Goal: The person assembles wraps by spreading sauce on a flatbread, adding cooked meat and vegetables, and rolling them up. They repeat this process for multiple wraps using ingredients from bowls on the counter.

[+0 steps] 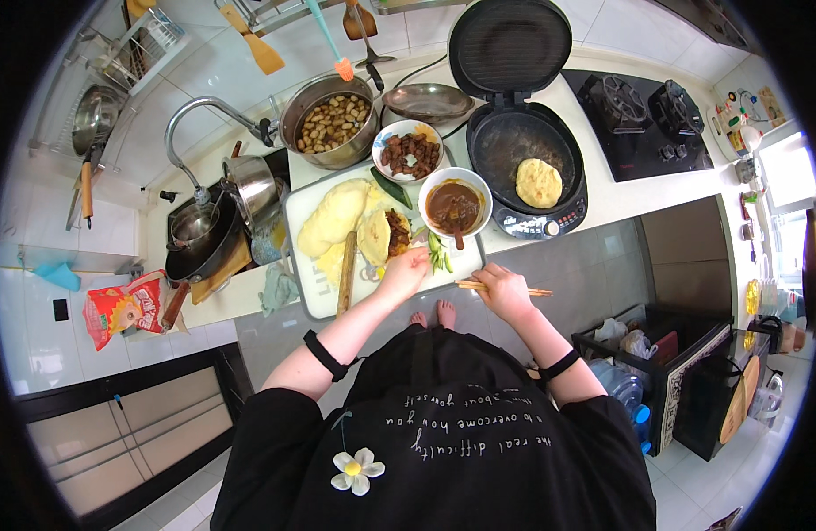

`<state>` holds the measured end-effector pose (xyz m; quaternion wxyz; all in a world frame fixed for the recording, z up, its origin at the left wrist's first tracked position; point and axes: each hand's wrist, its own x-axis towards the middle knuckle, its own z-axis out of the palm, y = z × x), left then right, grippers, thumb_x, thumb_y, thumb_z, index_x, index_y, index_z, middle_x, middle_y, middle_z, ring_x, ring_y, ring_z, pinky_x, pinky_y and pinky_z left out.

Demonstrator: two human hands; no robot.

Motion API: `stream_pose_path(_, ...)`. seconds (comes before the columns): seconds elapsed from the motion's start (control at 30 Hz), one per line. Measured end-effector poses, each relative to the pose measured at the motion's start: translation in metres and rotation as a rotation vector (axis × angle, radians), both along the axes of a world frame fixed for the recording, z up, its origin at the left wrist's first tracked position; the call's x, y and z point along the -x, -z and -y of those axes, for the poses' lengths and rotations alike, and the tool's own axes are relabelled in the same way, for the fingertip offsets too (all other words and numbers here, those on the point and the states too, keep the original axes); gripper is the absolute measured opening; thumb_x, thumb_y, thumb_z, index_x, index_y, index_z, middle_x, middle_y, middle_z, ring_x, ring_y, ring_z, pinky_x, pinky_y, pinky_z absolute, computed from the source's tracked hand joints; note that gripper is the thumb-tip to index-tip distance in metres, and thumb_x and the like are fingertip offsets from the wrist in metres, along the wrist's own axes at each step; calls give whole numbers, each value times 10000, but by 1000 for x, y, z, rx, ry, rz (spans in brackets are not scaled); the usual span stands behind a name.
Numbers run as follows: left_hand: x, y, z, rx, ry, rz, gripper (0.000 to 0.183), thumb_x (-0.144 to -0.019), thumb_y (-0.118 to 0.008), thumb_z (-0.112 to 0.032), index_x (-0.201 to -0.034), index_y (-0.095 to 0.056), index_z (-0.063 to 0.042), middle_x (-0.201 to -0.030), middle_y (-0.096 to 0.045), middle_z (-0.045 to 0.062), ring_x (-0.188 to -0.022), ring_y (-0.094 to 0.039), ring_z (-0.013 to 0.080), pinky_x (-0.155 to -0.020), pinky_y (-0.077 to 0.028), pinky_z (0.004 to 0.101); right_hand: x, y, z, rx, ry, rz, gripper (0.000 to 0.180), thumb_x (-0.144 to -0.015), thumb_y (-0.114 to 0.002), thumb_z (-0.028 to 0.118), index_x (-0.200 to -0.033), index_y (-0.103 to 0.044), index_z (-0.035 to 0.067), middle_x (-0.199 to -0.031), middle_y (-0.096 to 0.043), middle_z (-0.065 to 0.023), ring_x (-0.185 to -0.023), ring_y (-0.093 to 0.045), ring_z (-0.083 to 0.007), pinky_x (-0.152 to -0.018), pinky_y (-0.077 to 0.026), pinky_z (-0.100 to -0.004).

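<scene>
My right hand (504,292) grips a pair of wooden chopsticks (539,292) at the front right corner of the white cutting board (398,287). Over the board's front part, my left hand (406,271) has its fingers bent between cut cucumber strips (439,255) and a folded flatbread (373,239); whether it pinches anything is hidden. Brown meat filling (399,232) shows in the bread's opening. To its left lie a large lump of yellow dough (335,216) and a wooden rolling pin (347,275). A piece of whole cucumber (390,188) rests behind the bread.
A bowl of brown sauce (451,204) with a spoon and a bowl of meat chunks (400,158) stand behind my hands. An electric griddle (507,152), lid raised, holds a round flatbread (539,184). A pot of peanuts (335,126), a sink with pans (205,229) and a gas hob (633,126) surround them.
</scene>
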<state>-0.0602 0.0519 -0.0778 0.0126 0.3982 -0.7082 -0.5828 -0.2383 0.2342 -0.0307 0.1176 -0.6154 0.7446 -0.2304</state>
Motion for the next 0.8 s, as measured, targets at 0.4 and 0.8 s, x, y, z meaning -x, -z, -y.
stream_pose_path(0.4,47,-11,-4,590,154,169,540,-780,-570,-8,-1294,-426,67,-1352,-442,253,-1059,-600,408,-885,-517,449,-27,35,14,-150,361,182,209,-863,-637,190,-1043,-690,97,-904,-617,-95,-812,-639,-335,-721,-524,-426)
stream_pose_path(0.8,19,3,-12,791,268,-46,562,-705,-627,10,-1255,-508,4,-1198,-521,205,-1109,-517,379,-951,-441,451,-40,43,47,-239,452,285,491,-740,-754,183,-1187,-611,38,-1015,-604,-145,-892,-648,-320,-792,-524,-411)
